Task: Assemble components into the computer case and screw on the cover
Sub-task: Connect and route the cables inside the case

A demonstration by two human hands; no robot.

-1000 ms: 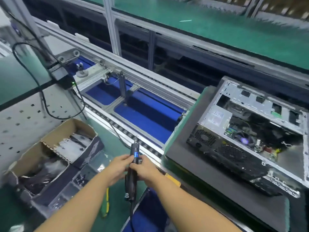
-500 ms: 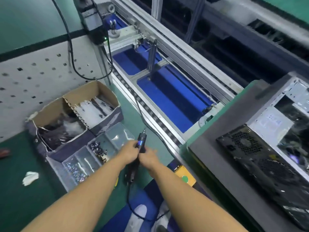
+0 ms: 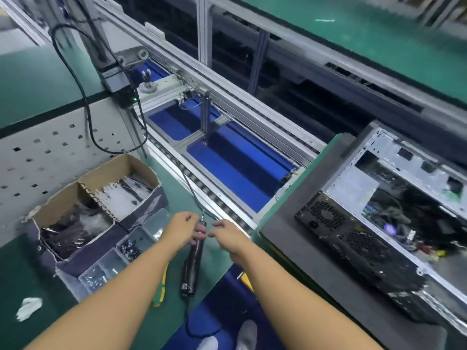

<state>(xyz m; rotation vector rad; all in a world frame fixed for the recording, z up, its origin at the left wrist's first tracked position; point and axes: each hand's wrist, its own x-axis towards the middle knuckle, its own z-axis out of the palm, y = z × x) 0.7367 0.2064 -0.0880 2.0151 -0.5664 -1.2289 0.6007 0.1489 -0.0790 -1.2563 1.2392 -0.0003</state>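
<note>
The black electric screwdriver point(image 3: 195, 258) hangs upright over the green bench, bit upward, with its cable trailing down. My left hand point(image 3: 183, 228) grips it near the top. My right hand point(image 3: 227, 236) hovers just right of the tool's head with loosely curled fingers and a small gap to the tool; I see nothing in it. The open computer case point(image 3: 326, 215) lies on its side at the right on a dark grey mat point(image 3: 285, 223). Its fan grilles face me, and wires and boards show inside. No cover is in view.
A cardboard box point(image 3: 101, 178) of bagged parts and a clear compartment tray point(image 3: 151, 223) holding screws stand left of my hands. Beyond them runs a roller conveyor point(image 3: 227, 168) with blue panels. A yellow-green handled tool point(image 3: 164, 281) lies on the bench. A perforated panel point(image 3: 50, 152) stands at the left.
My right hand has come off the screwdriver and moved slightly right. My left hand still holds the tool. The view has swung back right, showing more of the case.
</note>
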